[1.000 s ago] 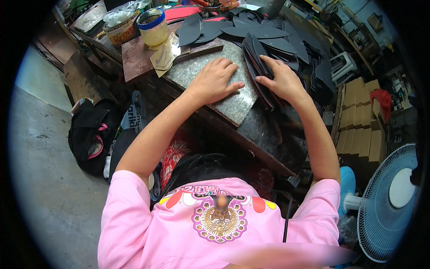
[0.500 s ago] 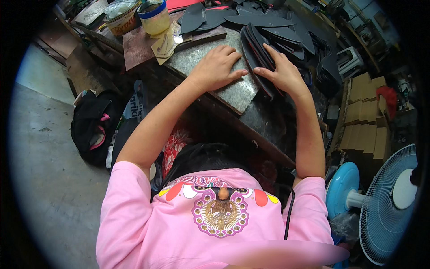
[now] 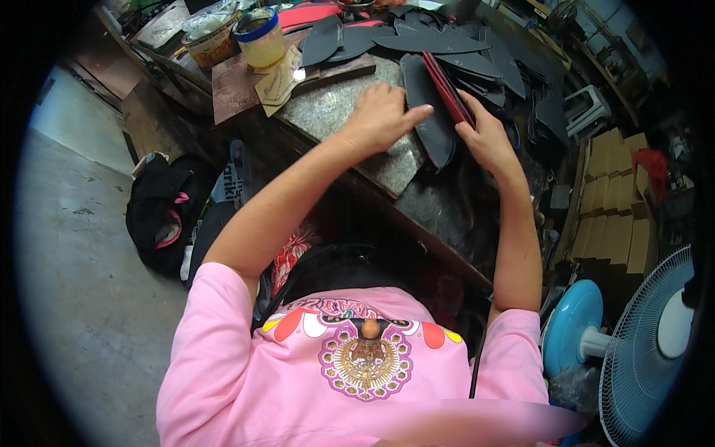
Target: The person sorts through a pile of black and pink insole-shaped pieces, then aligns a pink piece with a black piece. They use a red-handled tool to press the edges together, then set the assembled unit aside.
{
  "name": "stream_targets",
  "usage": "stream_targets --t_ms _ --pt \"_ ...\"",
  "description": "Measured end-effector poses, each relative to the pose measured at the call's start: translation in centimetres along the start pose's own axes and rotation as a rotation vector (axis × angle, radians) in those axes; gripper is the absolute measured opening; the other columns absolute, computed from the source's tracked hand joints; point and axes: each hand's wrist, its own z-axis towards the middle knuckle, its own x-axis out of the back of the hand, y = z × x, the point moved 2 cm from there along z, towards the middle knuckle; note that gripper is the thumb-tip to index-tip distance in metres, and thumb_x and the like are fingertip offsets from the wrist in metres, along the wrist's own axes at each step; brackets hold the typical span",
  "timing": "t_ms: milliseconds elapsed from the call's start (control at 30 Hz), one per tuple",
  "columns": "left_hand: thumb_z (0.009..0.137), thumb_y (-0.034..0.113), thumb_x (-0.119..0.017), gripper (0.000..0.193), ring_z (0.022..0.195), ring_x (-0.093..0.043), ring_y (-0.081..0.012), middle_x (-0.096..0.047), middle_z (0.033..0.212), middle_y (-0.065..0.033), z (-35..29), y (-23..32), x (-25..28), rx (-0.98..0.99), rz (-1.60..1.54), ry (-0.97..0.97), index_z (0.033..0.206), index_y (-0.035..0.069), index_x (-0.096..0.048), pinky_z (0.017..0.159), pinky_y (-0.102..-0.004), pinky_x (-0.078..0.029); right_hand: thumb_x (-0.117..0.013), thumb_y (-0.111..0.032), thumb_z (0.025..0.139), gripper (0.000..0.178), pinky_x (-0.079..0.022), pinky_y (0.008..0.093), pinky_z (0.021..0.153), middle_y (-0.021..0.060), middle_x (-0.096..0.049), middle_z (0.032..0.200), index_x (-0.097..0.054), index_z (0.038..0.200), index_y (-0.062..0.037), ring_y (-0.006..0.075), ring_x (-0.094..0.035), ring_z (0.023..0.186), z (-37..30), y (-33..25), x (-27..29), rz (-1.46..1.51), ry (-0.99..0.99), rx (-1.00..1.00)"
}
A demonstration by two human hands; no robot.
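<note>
The grip of the right hand (image 3: 488, 141) is closing around the lower end of some thin red and black pieces (image 3: 452, 91), with the thumb on the near side. The pieces are standing tilted above the desk (image 3: 447, 216). Just left of them, a dark gray piece (image 3: 430, 123) shaped like a leaf is lying along the right edge of a gray stone slab (image 3: 328, 104).

The left hand (image 3: 381, 123) is staying over the slab. Its grip is wide, with the fingers bending and the thumb poking out to the right. The thumb is reaching over the dark gray piece, but I cannot tell if it is touching.

Past the hands, a big pile of dark gray shapes (image 3: 465, 45) is covering the back of the desk. To the left, a tan paper (image 3: 277, 91) is lying partly on a brown board (image 3: 234, 93), and a jar (image 3: 264, 52) with a blue rim is standing just behind the paper. A tub (image 3: 212, 51) is sitting near the jar.

Farther out, a white stool (image 3: 588, 110) and stacked boxes (image 3: 607, 201) are standing on the right, and a blue and white fan (image 3: 644, 350) is standing nearer the person. A black bag (image 3: 167, 216) is resting on the left.
</note>
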Motion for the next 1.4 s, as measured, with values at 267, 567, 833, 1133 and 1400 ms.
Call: stream_targets --t_ms 267,567,833,1133,1400 --pt "0.089 0.033 -0.073 0.081 0.132 -0.047 -0.0347 -0.046 0.142 -0.0273 1.1 4.1 -2.1 0.223 -0.554 0.197 0.149 -0.004 -0.034 0.107 -0.0399 -0.043 -0.060 -0.011 0.084 0.062 -0.051 0.0300 0.081 0.0109 -0.069 0.107 -0.049 0.145 -0.0033 0.0155 -0.063 0.085 0.4 1.5 1.0 0.312 -0.133 -0.105" --pt "0.081 0.000 -0.062 0.085 0.090 -0.068 -0.0203 -0.064 0.109 -0.0151 1.4 1.9 -0.7 0.467 -1.232 -0.051 0.155 0.007 -0.020 0.066 -0.0332 -0.057 -0.059 -0.011 0.082 0.067 -0.051 0.0303 0.078 0.0161 -0.068 0.100 -0.047 0.148 -0.0073 0.0192 -0.064 0.078 0.5 0.8 1.0 0.208 -0.072 -0.027" --pt "0.086 0.013 -0.062 0.080 0.091 -0.069 -0.0314 -0.066 0.108 -0.0217 -2.6 -4.1 3.9 0.203 -0.463 0.080 0.155 0.005 -0.023 0.078 -0.0390 -0.056 -0.064 -0.011 0.083 0.066 -0.053 0.0450 0.094 0.0177 -0.062 0.128 -0.048 0.146 -0.0204 0.0372 -0.064 0.110 -1.7 -3.0 0.4 -0.373 0.015 0.179" --pt "0.093 0.048 -0.063 0.046 0.082 -0.070 -0.0400 -0.071 0.085 -0.0216 -2.6 -3.5 5.8 -0.010 0.021 0.090 0.121 0.012 -0.062 0.073 -0.0496 -0.055 -0.075 -0.043 0.086 0.060 -0.042 0.0418 0.110 0.0147 -0.057 0.141 -0.062 0.137 -0.0146 0.0331 -0.053 0.130 0.8 -5.0 2.3 -0.450 -0.181 0.273" --pt "0.092 0.044 -0.066 0.038 0.079 -0.071 -0.0361 -0.072 0.086 -0.0176 -2.9 -4.7 4.1 -0.022 0.010 0.179 0.114 0.013 -0.066 0.069 -0.0457 -0.056 -0.068 -0.034 0.086 0.054 -0.043 0.0432 0.110 0.0099 -0.059 0.141 -0.060 0.138 -0.0240 0.0295 -0.047 0.138 15.0 -2.2 1.9 -0.750 0.066 0.365"
